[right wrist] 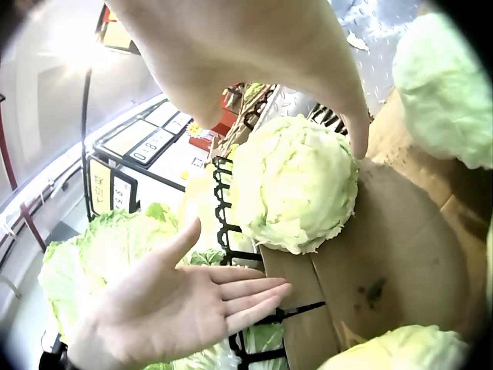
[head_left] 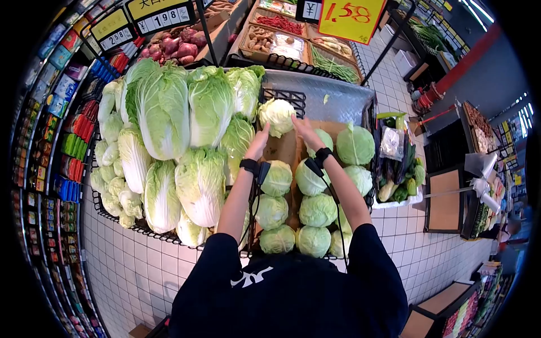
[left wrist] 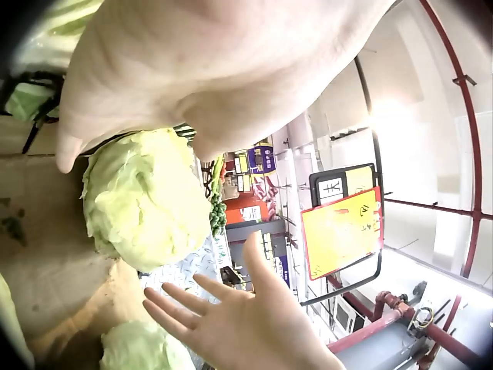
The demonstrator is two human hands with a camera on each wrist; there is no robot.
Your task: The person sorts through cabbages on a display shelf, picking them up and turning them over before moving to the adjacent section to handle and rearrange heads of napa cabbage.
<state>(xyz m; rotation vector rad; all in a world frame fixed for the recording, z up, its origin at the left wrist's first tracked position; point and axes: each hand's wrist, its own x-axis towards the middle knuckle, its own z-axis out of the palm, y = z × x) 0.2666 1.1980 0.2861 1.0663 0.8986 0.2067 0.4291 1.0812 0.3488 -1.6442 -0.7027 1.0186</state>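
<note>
A pale round cabbage (head_left: 278,116) with ragged outer leaves sits at the far end of the cardboard-lined bin. My left hand (head_left: 257,144) is at its near left side and my right hand (head_left: 307,135) at its near right, palms turned toward each other. In the left wrist view, the right hand (left wrist: 239,327) shows straight, spread fingers, apart from the cabbage (left wrist: 146,200). From the right wrist, the left hand (right wrist: 173,312) appears flat with fingers extended, below and left of the cabbage (right wrist: 296,185). Neither hand curls round it.
Several green cabbages (head_left: 317,210) stand in rows nearer the body. Tall napa cabbages (head_left: 162,115) are piled to the left, past a black wire divider (right wrist: 223,204). A yellow price sign (head_left: 352,19) hangs above the far right; a white crate (head_left: 399,200) of vegetables adjoins the bin.
</note>
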